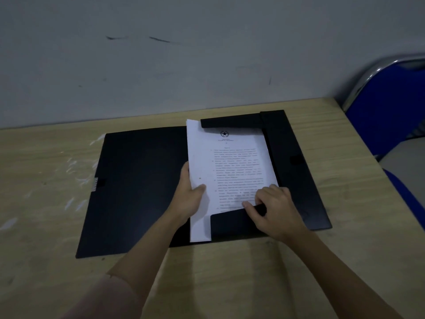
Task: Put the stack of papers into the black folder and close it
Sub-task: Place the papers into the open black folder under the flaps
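The folder [142,185] lies open on the bench [41,203]. The left grip [192,194] clasps the papers [230,169] inside; the right grip [273,208] pinches the near flap [230,224] beside it.

papers [230,171] in open folder [142,187], right half | folder on table [46,226] | chair [391,107] right

Hands bare, no rings; pale pink sleeve [110,295] on left arm only.

Black folder [142,192] open on table [46,226]; papers [230,162] inside; L hand [189,199] grips stack edge, R hand [276,210] pinches bottom flap [232,223].
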